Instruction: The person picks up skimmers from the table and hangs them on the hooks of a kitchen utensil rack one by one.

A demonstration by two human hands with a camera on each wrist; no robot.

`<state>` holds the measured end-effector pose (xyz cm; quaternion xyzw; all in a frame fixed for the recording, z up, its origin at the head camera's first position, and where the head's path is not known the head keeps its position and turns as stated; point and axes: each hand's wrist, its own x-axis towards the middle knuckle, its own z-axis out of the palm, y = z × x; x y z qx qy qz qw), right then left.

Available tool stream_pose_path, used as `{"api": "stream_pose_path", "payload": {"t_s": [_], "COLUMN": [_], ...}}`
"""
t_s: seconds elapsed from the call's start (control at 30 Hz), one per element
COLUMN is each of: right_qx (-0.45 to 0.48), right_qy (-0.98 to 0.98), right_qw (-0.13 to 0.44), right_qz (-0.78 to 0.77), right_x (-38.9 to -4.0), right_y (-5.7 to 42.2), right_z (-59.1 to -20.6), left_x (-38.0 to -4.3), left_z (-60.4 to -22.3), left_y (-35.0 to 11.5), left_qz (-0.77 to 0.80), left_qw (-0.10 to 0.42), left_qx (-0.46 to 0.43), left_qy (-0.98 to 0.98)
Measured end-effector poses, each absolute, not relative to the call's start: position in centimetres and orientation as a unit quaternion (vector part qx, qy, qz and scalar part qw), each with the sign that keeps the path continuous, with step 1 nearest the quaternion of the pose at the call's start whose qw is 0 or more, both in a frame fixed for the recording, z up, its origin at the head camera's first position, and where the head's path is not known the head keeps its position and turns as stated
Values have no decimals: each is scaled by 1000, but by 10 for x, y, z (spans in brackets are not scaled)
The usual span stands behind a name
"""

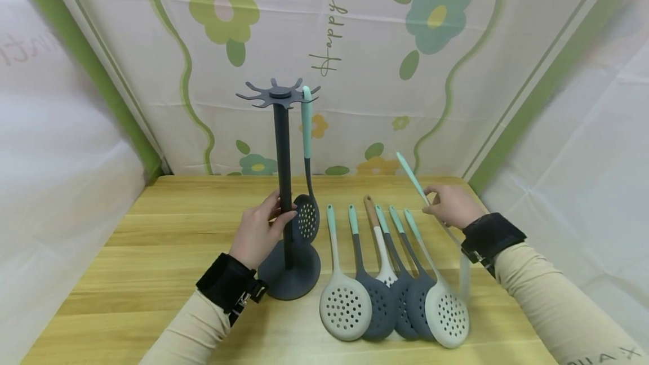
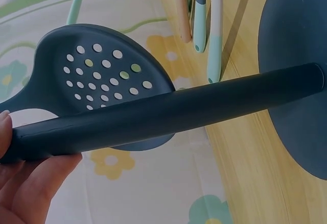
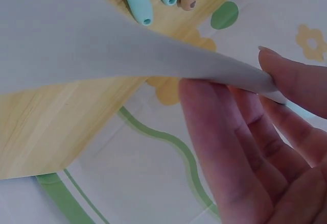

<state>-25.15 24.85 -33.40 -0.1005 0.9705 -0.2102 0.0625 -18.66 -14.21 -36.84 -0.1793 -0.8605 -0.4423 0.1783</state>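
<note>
My left hand point(image 1: 259, 231) grips the upright dark post point(image 1: 282, 151) of a utensil stand, thumb on one side and fingers on the other. A dark skimmer point(image 1: 307, 128) with a mint handle hangs from one of the stand's hooks point(image 1: 280, 93); in the left wrist view its perforated head point(image 2: 102, 71) lies behind the post. My right hand point(image 1: 451, 206) pinches the shaft of a pale utensil point(image 1: 412, 178) with a mint handle, held tilted above the table. Its head is partly hidden by the wrist and blurred; in the right wrist view the pale shaft point(image 3: 204, 60) widens away from my fingers.
Several utensils lie fanned in a row, handles pointing away: a pale skimmer point(image 1: 346, 307) at the left end, dark ones between, a white one with a brown handle point(image 1: 372, 213), another pale skimmer point(image 1: 447, 315) at the right. A flowered cloth point(image 1: 355, 128) rises behind the wooden table point(image 1: 192, 241).
</note>
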Motion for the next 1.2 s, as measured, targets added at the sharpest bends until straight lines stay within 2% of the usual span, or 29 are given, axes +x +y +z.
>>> {"api": "stream_pose_path", "payload": {"t_s": [0.77, 1.2], "right_qx": [-149, -155], "right_qy": [978, 974], "right_qw": [-36, -54], "right_qz": [-140, -157], "right_x": [-238, -230], "right_y": [231, 218], "right_z": [-311, -305], "left_x": [-186, -185], "left_z": [-369, -370], "left_y": [-140, -140], "left_qz": [-437, -442], "left_qw": [189, 188], "left_qx": [-176, -171], "left_qy": [-861, -860]}}
